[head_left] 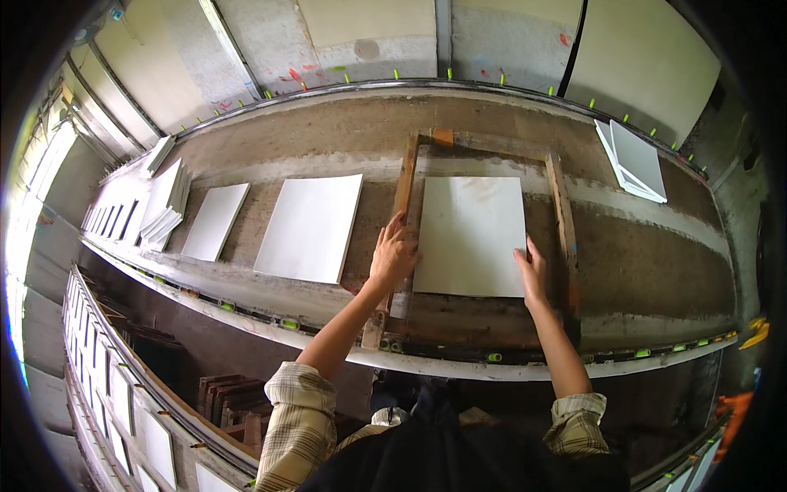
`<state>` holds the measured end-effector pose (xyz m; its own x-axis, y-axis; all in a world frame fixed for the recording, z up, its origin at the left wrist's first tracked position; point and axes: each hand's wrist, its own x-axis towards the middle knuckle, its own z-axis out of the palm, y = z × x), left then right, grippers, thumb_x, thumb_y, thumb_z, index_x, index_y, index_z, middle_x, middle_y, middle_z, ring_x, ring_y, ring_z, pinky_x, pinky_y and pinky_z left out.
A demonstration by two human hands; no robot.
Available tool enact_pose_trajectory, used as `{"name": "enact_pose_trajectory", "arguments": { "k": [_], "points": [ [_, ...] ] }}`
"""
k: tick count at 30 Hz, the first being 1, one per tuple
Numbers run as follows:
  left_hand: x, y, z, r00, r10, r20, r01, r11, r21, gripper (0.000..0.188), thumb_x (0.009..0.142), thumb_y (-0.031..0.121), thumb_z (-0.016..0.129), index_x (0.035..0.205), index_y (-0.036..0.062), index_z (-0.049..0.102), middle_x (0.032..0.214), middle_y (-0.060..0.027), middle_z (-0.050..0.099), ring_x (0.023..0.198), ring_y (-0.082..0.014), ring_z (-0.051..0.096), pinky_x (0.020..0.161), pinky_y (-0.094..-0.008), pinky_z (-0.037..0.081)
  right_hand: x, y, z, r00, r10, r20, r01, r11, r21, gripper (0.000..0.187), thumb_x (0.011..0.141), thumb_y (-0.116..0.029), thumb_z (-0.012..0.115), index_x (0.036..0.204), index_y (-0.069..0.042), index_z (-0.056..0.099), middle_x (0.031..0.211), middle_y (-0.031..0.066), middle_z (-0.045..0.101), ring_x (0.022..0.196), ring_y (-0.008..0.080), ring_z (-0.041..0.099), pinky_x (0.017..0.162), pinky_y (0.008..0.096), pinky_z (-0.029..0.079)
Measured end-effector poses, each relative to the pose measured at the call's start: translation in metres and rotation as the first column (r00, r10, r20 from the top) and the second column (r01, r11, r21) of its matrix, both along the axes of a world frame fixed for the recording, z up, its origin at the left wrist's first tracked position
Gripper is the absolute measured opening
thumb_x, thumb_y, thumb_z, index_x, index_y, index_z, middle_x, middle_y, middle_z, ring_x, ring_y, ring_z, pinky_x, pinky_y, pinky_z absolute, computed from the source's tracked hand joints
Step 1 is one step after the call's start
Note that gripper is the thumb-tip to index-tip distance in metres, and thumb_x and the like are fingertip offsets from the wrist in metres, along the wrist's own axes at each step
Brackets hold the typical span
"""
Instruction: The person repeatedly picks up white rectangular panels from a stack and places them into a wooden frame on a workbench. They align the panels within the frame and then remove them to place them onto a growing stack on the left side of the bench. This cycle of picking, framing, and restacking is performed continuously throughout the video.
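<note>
A white rectangular sheet [471, 234] lies flat on the long brown-stained table, inside a worn wooden frame [564, 221]. My left hand [396, 252] rests by the frame's left bar, close to the sheet's left edge, its fingers spread and partly over the wood. On the other side, my right hand [531, 269] is at the sheet's right edge, fingers stretched out and thumb apart, lightly touching it. Both hands look open. Whether the left fingertips touch the sheet is hard to see.
Two white sheets [310, 230] [216, 221] lie to the left, with stacked sheets [166, 201] farther along. More white sheets [635, 160] sit at the far right. Green clips [494, 357] line the table's edges. Another long table [193, 459] with white sheets stands at lower left.
</note>
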<state>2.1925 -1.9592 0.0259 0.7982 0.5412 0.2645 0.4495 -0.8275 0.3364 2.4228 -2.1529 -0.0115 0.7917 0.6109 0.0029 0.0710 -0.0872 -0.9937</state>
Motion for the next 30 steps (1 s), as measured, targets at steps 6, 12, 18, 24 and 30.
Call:
{"name": "enact_pose_trajectory", "arguments": {
  "k": [6,12,18,24,30],
  "points": [
    [0.001,0.002,-0.001,0.999,-0.022,0.036,0.022,1.000,-0.006,0.021,0.073,0.022,0.069,0.094,0.0184,0.071,0.124,0.0026,0.050,0.133,-0.0248,0.021,0.107,-0.0436,0.028,0.010,-0.005,-0.017,0.767,0.119,0.630,0.244,0.854,-0.459,0.048,0.086,-0.025,0.056,0.125,0.001,0.045,0.110,0.0204,0.049,0.107,0.0341,0.045,0.097,0.0468,0.031],
    [-0.001,0.001,0.001,0.999,-0.015,0.045,0.018,0.998,-0.068,0.025,0.070,0.023,0.072,0.095,0.0183,0.070,0.123,0.0025,0.050,0.133,-0.0249,0.021,0.105,-0.0474,0.026,0.008,-0.004,-0.032,0.767,0.054,0.640,0.196,0.929,-0.314,0.047,0.083,-0.020,0.061,0.121,0.003,0.047,0.110,0.0219,0.045,0.101,0.0353,0.045,0.089,0.0446,0.037],
    [-0.001,0.010,-0.006,0.995,-0.050,0.085,0.056,0.996,-0.071,0.026,0.069,0.024,0.072,0.094,0.0180,0.070,0.125,0.0022,0.050,0.133,-0.0253,0.021,0.106,-0.0475,0.023,0.003,-0.007,-0.023,0.762,0.054,0.646,0.206,0.925,-0.320,0.045,0.083,-0.020,0.062,0.121,0.001,0.049,0.109,0.0194,0.046,0.101,0.0337,0.048,0.086,0.0396,0.041],
    [-0.003,0.013,-0.008,0.995,-0.058,0.080,0.067,0.992,-0.109,0.026,0.068,0.025,0.073,0.093,0.0189,0.071,0.126,0.0030,0.049,0.133,-0.0264,0.020,0.106,-0.0485,0.022,0.003,-0.013,-0.015,0.816,0.029,0.578,0.167,0.945,-0.282,0.043,0.080,-0.019,0.065,0.117,0.000,0.053,0.107,0.0181,0.050,0.100,0.0332,0.051,0.084,0.0395,0.042],
    [-0.003,0.009,-0.006,0.996,-0.064,0.066,0.069,0.996,-0.065,0.027,0.068,0.025,0.074,0.094,0.0229,0.071,0.126,0.0044,0.048,0.133,-0.0266,0.020,0.103,-0.0505,0.027,0.003,-0.017,-0.010,0.821,0.043,0.569,0.156,0.942,-0.297,0.042,0.079,-0.016,0.065,0.116,0.001,0.054,0.105,0.0193,0.051,0.098,0.0343,0.051,0.084,0.0395,0.043]
  ]
}}
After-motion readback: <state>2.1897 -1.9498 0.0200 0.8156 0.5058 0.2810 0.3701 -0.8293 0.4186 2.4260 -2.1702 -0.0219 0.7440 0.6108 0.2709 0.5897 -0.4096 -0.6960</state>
